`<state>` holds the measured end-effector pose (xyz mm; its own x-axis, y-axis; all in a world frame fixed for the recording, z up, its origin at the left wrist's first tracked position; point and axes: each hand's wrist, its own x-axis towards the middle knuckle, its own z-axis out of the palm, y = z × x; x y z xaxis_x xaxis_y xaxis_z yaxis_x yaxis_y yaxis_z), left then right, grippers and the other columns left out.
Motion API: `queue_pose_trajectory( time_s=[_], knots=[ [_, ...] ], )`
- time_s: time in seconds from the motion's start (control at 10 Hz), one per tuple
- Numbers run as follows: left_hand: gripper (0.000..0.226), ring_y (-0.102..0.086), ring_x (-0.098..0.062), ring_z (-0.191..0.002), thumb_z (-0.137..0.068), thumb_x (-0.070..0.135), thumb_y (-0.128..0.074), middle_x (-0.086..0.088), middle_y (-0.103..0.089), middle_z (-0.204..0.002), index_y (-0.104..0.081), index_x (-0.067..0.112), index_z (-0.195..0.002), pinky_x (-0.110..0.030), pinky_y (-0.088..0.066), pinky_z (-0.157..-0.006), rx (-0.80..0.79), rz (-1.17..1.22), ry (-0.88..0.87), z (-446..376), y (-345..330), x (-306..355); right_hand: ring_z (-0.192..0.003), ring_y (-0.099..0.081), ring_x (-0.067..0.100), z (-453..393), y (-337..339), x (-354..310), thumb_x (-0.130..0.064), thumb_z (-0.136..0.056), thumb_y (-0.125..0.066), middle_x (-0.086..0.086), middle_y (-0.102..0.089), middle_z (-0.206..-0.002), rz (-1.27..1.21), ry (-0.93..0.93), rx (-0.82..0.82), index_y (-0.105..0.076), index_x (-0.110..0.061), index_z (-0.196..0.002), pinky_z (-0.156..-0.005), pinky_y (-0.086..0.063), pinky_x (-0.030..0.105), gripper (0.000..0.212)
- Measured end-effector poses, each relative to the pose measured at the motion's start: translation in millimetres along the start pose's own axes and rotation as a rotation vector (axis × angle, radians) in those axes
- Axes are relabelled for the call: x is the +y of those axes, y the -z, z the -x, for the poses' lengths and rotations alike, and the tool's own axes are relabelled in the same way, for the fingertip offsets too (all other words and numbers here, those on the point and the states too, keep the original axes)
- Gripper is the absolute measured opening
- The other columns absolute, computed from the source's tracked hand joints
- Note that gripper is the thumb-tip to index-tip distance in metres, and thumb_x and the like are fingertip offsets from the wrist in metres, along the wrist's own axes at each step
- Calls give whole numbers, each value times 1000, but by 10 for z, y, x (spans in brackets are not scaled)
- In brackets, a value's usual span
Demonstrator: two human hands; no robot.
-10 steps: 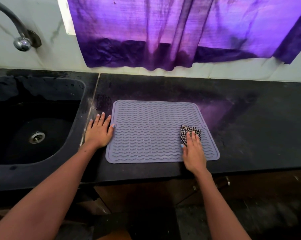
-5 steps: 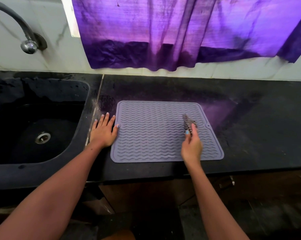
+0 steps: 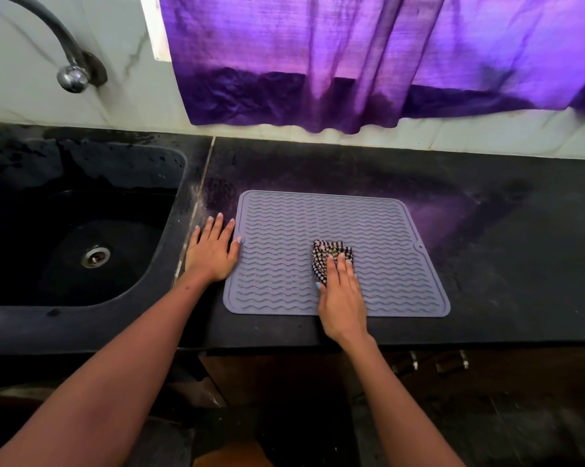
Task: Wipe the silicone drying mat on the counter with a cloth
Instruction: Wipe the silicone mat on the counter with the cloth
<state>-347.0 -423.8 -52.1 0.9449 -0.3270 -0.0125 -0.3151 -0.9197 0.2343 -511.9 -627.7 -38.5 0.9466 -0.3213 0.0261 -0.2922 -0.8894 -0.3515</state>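
Observation:
A grey silicone drying mat [image 3: 284, 251] with wavy ridges lies flat on the black counter [image 3: 503, 264]. My right hand [image 3: 341, 294] presses a bunched black-and-white checked cloth [image 3: 324, 254] onto the mat's middle-right part, fingers laid over it. Flat on the counter beside the mat's left edge rests my left hand [image 3: 213, 251], fingers spread, thumb tip touching the mat's rim.
A black sink [image 3: 21, 230] with a metal drain [image 3: 95, 257] lies left of the mat, under a curved tap [image 3: 72, 75]. A purple curtain [image 3: 351, 62] hangs against the white back wall. Cabinet fronts [image 3: 452, 365] run below the counter's front edge.
My right hand has slid the cloth leftward and back toward me across the mat, with the cloth flattened out again. My left hand has stayed at the mat's left edge.

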Motion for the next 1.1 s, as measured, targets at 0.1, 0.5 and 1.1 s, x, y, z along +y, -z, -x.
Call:
queue_pose_trajectory(
  time_s=[0.1,0.5,1.1],
  knots=[
    [57,2,-18,-146,-98,47,-15,-4,-2,-158,-11,21,-149,-40,2,-118,-4,0,-4,8,13,3,-146,-13,19,-7,7,-8,-21,-100,-34,6,-16,-157,-95,-25,68,-22,-12,-148,-120,-11,32,51],
    [57,2,-18,-146,-98,47,-16,-4,-2,-158,-12,21,-149,-40,1,-118,0,-1,-6,14,23,-4,-147,-5,17,32,48,-460,-27,-101,-32,3,-12,-158,-330,-10,33,-13,-14,-150,-121,-7,33,54],
    [57,4,-18,-145,-98,46,-16,-3,-1,-158,-11,21,-149,-41,3,-118,-9,4,-7,10,24,5,-139,-30,21,-218,192,-408,-21,-101,-36,4,-29,-153,-579,-145,-185,-30,-16,-146,-115,-22,34,46]
  ],
)
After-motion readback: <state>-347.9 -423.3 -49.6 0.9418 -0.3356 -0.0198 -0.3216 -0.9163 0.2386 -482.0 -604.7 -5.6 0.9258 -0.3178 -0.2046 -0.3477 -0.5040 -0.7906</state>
